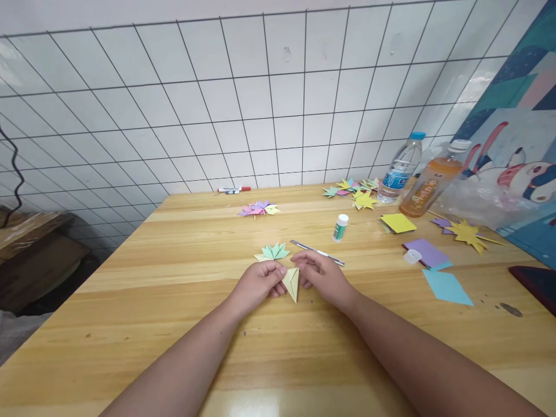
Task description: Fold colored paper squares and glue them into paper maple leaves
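A small pale yellow folded paper (pixel 291 282) with a pointed lower end is held just above the wooden table. My left hand (pixel 261 280) pinches its left corner between thumb and fingers. At the upper right corner, the curled fingers of my right hand (pixel 322 274) close on the same paper; their exact contact is partly hidden. Just beyond my hands lies a fan of mint green folded paper (pixel 275 251) with a pale yellow piece at its left. A slim pen-like craft knife (pixel 318 253) rests behind my right hand.
A glue stick (pixel 340 227) stands uncapped-side unclear behind the knife. Colourful folded paper (pixel 259 208) and markers (pixel 234 190) lie toward the wall. At right are a water bottle (pixel 400 168), an orange drink bottle (pixel 435 179), yellow sheets (pixel 398 223), purple sheets (pixel 428 253) and a blue sheet (pixel 446 286).
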{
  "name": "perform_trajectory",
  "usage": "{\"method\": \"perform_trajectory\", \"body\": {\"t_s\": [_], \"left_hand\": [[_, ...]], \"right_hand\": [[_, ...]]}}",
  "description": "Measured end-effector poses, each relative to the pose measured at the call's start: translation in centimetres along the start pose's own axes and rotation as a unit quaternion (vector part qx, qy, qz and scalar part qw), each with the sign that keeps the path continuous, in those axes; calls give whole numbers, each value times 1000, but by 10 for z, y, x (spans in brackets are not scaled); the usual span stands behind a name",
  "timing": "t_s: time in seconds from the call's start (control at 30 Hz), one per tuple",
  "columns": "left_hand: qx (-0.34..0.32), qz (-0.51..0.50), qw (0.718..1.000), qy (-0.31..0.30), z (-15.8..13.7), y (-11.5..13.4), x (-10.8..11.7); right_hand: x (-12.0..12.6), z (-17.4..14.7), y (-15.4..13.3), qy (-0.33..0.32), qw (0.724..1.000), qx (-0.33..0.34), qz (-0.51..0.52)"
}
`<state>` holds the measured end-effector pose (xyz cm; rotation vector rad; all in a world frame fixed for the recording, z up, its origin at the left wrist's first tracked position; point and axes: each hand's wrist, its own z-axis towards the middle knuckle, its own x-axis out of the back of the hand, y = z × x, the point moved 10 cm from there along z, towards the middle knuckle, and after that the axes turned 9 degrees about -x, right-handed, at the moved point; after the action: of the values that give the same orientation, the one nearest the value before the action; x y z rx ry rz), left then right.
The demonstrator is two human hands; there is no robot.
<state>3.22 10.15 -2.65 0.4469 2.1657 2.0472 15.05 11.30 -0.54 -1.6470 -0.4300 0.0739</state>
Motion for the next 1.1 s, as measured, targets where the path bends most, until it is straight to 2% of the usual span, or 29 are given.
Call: {"method": "perform_trajectory", "body": {"t_s": [0.17,0.27,0.43,0.67,0.83,1.1], "left_hand": [[-23,41,999,1,-2,4,-2],[-31,53,998,-2,-3,5,-3],[-31,63,997,-8,-1,4,-2],[-44,58,997,0,1,3,1],[-40,62,997,0,1,2,1],[-41,81,996,9,-1,5,-1]], "right_hand": [[-1,2,2,10,996,-17,-91],[0,4,5,14,994,-28,-101],[0,4,7,4,997,-32,-68],[7,6,15,6,993,-103,57],[2,5,9,2,997,-65,-38],[2,7,9,12,994,-27,-101]]}}
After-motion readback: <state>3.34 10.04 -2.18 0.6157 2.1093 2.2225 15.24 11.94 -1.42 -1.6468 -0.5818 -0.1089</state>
